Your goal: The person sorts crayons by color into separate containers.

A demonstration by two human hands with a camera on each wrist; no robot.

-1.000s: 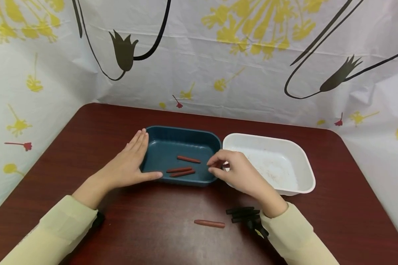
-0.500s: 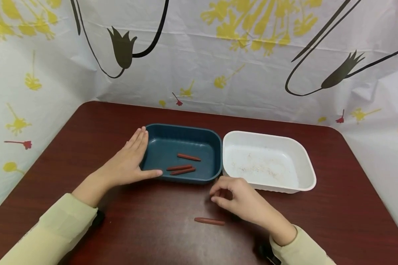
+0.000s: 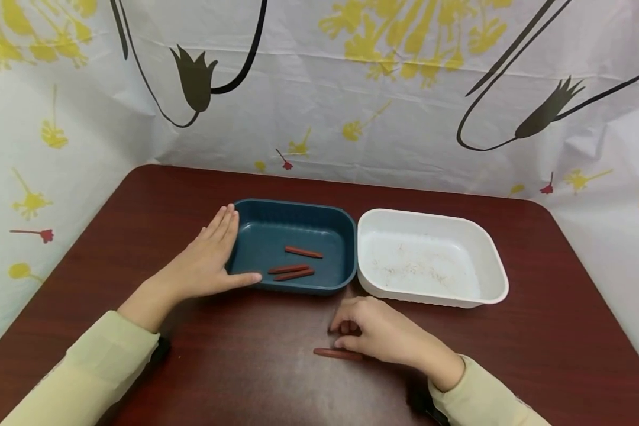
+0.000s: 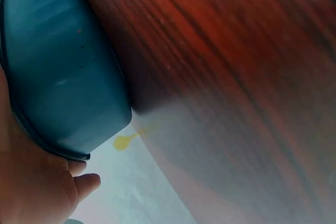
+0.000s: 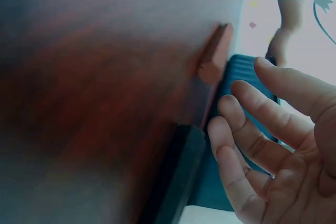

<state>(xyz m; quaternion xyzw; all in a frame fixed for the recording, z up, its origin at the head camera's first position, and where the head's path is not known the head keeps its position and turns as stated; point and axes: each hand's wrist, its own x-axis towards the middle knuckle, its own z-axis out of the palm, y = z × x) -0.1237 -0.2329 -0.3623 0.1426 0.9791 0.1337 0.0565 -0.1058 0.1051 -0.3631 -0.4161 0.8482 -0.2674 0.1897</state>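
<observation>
My left hand (image 3: 205,257) rests on the blue tub (image 3: 293,288), fingers straight along its left side and thumb over the front rim. In the left wrist view its fingers lie against the tub's rim (image 4: 29,132). Three reddish-brown crayons lie on the tub's floor, one crayon (image 3: 303,252) apart from the other two. My right hand (image 3: 380,331) hovers low over the table with loosely bent fingers, holding nothing. Just below its thumb lies another reddish-brown crayon (image 3: 327,353). A black crayon (image 5: 176,174) shows close up in the right wrist view; the right hand hides it in the head view.
A white tub (image 3: 492,290) with brownish specks on its floor stands right beside the blue one. Both are on a dark red-brown table (image 3: 234,361). A patterned white sheet (image 3: 319,106) hangs behind the table and along its sides.
My right hand has moved from between the two tubs down toward me, to the loose reddish-brown crayon. The black crayons have gone out of sight behind it. My left hand has stayed put.
</observation>
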